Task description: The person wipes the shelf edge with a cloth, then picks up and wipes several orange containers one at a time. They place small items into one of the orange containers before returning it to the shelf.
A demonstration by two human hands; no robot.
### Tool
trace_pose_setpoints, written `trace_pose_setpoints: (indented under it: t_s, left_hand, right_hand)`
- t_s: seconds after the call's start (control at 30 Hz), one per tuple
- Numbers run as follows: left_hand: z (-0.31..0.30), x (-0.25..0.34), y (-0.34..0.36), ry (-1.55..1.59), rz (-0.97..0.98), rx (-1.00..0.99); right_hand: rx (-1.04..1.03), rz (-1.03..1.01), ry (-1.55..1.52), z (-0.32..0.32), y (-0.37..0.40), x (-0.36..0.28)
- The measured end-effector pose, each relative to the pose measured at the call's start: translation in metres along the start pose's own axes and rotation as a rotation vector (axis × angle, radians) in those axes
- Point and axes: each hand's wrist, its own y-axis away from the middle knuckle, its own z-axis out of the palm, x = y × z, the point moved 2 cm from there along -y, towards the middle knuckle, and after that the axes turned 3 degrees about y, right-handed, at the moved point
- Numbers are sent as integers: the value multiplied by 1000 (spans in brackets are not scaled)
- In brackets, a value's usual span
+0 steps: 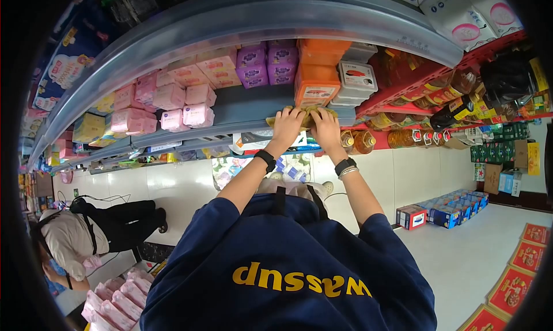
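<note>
The left hand and the right hand are lying side by side, flat and open, pressing on what is likely a yellow cloth. The cloth is sitting on the front edge of the grey shelf. Orange boxes are standing just behind it. Another person is crouching on the floor nearby.

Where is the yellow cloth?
In the head view, the cloth lies mid-picture on the front edge of the shelf, under the left hand and right hand, just before the orange boxes.
</note>
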Motion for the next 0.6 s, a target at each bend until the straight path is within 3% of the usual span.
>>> trace_pose_setpoints:
  t_s: [0.23,0.3,0.6]
  left_hand:
    - [5,20,-1,-89,-18,-21]
    - [7,26,-4,-109,-80,-33]
    - [-7,-13,4,-107,-45,-54]
  right_hand:
    - [45,4,42,-1,-2,11]
    - [53,88,56,4,-2,7]
    - [60,-17,-30,18,-6,-18]
